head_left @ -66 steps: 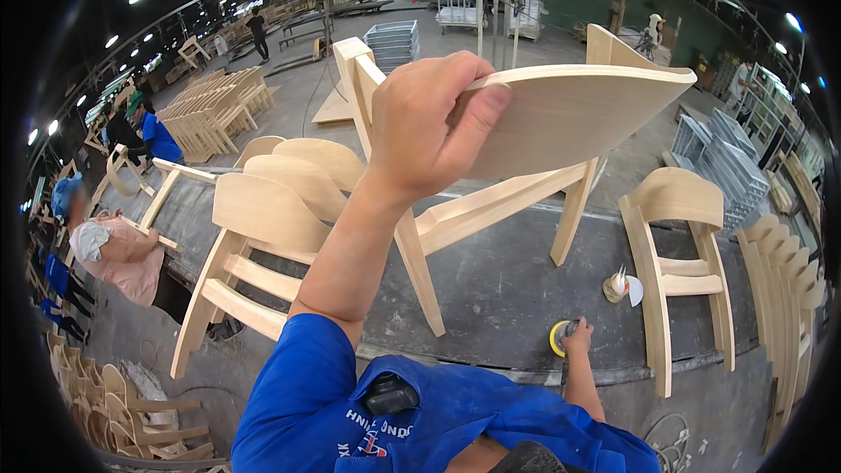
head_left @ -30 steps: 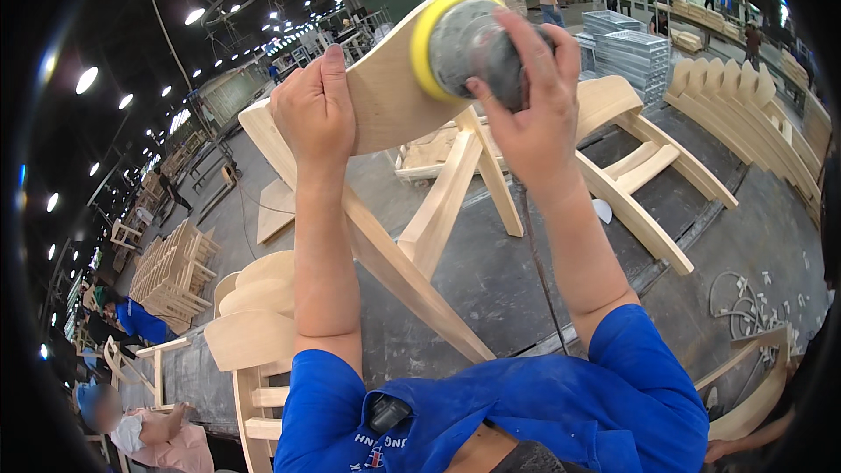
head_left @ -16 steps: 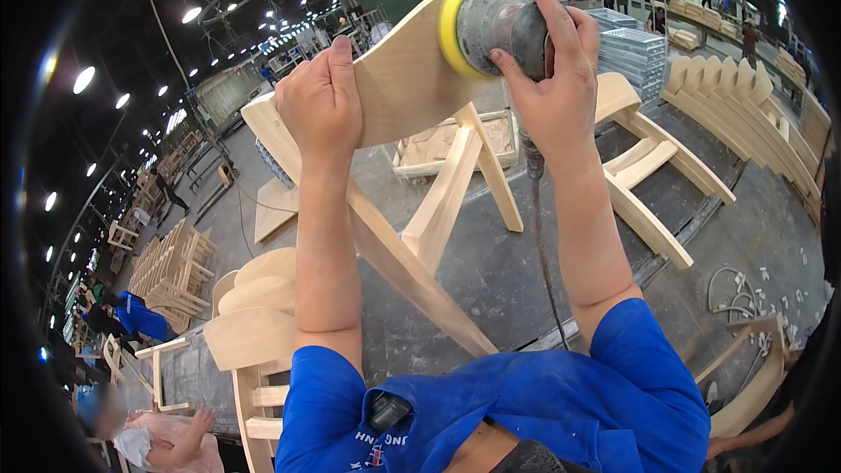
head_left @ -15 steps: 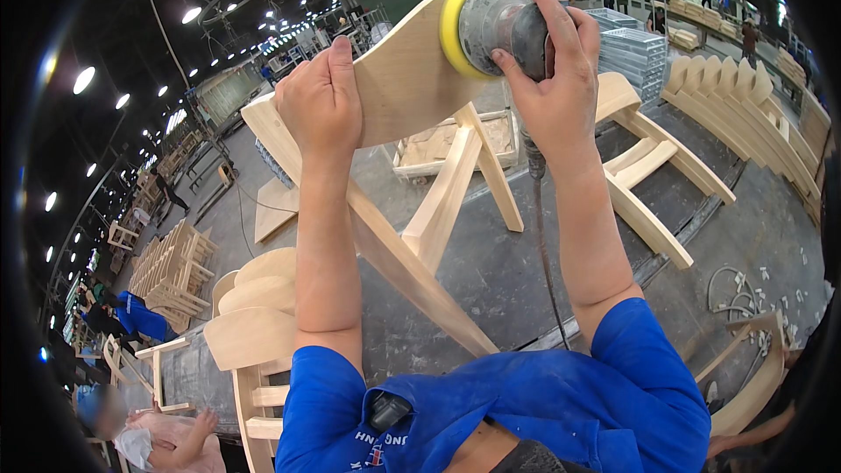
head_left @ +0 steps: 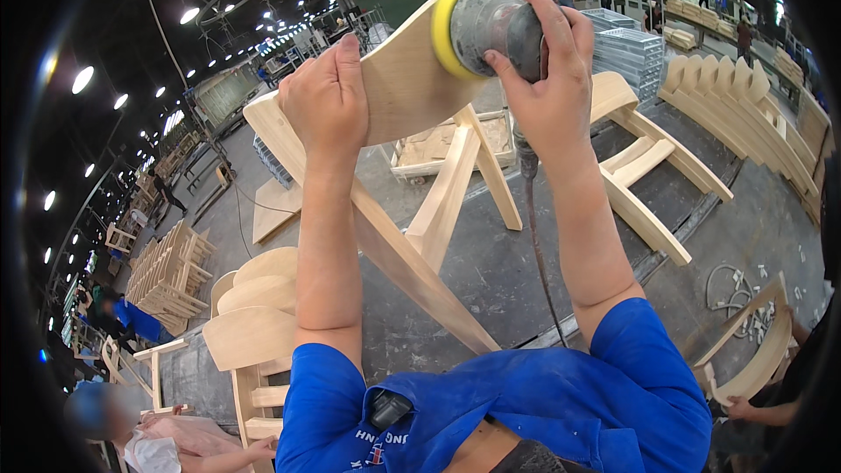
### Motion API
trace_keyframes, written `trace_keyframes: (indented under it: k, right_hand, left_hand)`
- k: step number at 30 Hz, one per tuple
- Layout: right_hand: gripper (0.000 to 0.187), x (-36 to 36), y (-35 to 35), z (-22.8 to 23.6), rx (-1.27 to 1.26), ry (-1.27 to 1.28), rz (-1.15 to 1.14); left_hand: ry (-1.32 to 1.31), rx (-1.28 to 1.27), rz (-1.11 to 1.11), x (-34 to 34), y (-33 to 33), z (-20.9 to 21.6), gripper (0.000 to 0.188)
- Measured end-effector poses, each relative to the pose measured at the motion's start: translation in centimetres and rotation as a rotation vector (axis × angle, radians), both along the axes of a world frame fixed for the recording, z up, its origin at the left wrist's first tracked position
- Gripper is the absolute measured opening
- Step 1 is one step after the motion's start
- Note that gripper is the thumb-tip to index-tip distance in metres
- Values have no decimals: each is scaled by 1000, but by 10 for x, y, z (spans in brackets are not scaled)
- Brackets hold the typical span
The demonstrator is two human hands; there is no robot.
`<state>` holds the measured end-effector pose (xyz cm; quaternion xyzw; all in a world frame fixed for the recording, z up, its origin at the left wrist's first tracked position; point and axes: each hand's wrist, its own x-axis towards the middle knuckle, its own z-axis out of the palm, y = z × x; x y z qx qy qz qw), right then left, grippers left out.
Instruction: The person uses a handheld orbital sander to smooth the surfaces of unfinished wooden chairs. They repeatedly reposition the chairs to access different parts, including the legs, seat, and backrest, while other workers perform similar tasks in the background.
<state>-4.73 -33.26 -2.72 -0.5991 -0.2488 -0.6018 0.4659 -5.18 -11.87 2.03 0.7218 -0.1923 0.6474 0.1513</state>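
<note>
My left hand (head_left: 326, 103) is closed around the edge of a pale wooden chair frame (head_left: 403, 88), its thumb pointing up along the curved back panel. The frame is tilted, and its long legs slant down toward me over the dark worktable (head_left: 385, 298). My right hand (head_left: 556, 79) wraps round the body of a grey orbital sander (head_left: 498, 26). The sander's yellow pad (head_left: 447, 22) is against the right part of the panel. From the sander a dark hose (head_left: 539, 254) hangs down to the tabletop.
On the right lies another chair frame (head_left: 657, 153), with a row of frames (head_left: 745, 123) beyond. Stacked chair frames (head_left: 250, 333) stand at left, near a person (head_left: 166, 447). At lower right another person's hand (head_left: 745, 410) holds a curved wooden frame (head_left: 762, 363). Grey metal racks (head_left: 626, 61) stand behind.
The sander and my right hand have shifted slightly left across the panel. The person at lower left has stretched an arm rightward. At lower right, the co-worker's curved frame has shifted and turned.
</note>
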Motion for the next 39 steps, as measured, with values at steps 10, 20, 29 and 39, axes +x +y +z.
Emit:
trace_keyframes:
  k: [10, 20, 29, 39]
  right_hand:
    - [69, -6, 1, -5, -100, -81, -135]
    - [71, 28, -19, -3, 136, 94, 127]
    - [68, 4, -9, -14, -41, 22, -74]
    - [75, -17, 0, -3, -194, 3, -204]
  left_hand:
    - [8, 1, 56, 0, -9, 1, 48]
    - [22, -9, 40, -2, -11, 1, 49]
    - [108, 64, -50, 0, -17, 8, 85]
    - [77, 86, -76, 10, -31, 18, 83]
